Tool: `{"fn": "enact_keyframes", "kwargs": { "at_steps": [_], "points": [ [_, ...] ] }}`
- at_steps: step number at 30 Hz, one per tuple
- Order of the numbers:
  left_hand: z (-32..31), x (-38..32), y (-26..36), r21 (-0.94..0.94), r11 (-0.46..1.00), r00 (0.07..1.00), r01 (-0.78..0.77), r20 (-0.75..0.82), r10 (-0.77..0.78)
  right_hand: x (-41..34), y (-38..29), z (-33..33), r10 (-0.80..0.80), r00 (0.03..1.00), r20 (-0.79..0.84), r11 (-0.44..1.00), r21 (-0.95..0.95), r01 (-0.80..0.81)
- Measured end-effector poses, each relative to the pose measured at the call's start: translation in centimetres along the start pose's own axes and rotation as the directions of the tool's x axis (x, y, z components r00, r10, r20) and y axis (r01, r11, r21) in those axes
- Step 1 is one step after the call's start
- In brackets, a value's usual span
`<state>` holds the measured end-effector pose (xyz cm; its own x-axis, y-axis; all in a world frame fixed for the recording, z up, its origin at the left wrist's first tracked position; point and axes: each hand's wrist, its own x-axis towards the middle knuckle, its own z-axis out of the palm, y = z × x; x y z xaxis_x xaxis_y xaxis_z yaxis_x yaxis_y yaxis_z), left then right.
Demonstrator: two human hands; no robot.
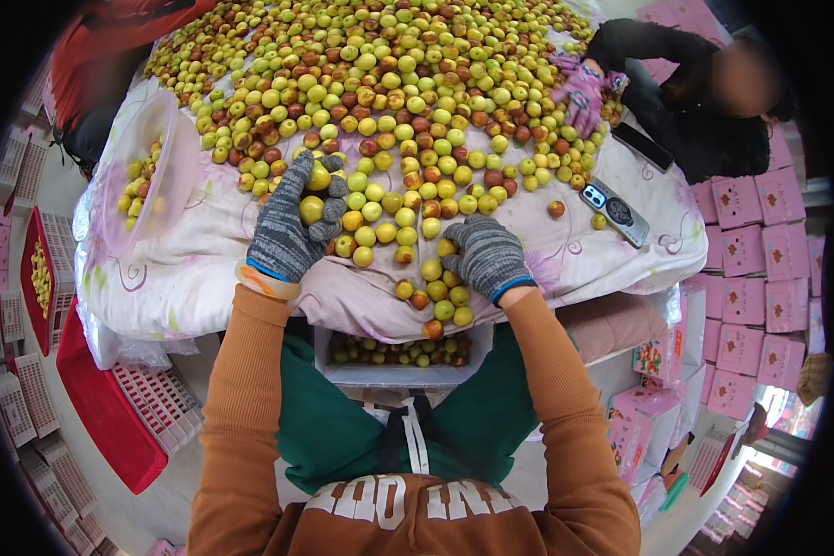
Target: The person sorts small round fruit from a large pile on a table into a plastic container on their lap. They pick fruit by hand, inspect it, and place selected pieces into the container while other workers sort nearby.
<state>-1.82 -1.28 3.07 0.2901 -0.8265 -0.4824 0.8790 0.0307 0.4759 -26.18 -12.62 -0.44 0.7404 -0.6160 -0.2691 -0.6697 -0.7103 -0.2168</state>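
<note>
My left hand (299, 208), in a grey striped knit glove, is turned palm inward and holds two yellow-green jujubes (311, 208) between thumb and fingers. In a matching glove, my right hand (488, 256) rests palm down at the table's front edge. Its fingertips touch jujubes (447, 247) there; whether it grips one is hidden. A short trail of jujubes (443, 309) runs from that hand down over the cloth's front edge. Below the edge, between my knees, stands a white box (403, 375) with jujubes inside. A large heap of green, yellow and brown jujubes (389, 69) covers the far tabletop.
A translucent pink basin (181, 174) with jujubes tilts at the left. Two phones (615, 212) lie at the right, near a co-worker's purple-gloved hand (580, 94). Another person in red (104, 62) is at far left. Pink cartons (743, 292) and plastic crates (156, 403) flank the table.
</note>
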Motion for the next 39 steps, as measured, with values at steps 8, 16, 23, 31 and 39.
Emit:
{"fn": "enact_keyframes", "kwargs": {
  "at_steps": [8,16,23,31,39],
  "points": [
    [-2.6,-3.4,6.3,0.255,0.819,0.852,-0.514,0.040,0.522,0.2,1.6,-0.3,0.251,0.953,-0.173,0.707,0.705,-0.058],
    [-13.2,-4.1,23.1,0.993,-0.075,0.304,-0.094,0.101,0.947,-1.6,0.1,-0.4,0.028,0.992,-0.122,0.753,0.655,0.059],
    [-19.3,-0.8,25.1,0.953,-0.248,0.679,0.174,0.066,0.731,-0.1,-4.4,0.7,-0.276,0.960,-0.051,0.957,-0.107,0.270],
    [-8.9,-2.8,15.6,0.802,-0.525,0.338,-0.287,0.597,0.727,0.8,-3.8,1.9,-0.229,0.965,-0.127,0.959,0.139,0.246],
    [-2.9,-0.8,-2.6,0.600,-0.719,0.898,-0.350,0.434,-0.074,-0.7,3.3,0.2,0.200,0.979,0.043,0.097,0.993,-0.063]
  ]
}}
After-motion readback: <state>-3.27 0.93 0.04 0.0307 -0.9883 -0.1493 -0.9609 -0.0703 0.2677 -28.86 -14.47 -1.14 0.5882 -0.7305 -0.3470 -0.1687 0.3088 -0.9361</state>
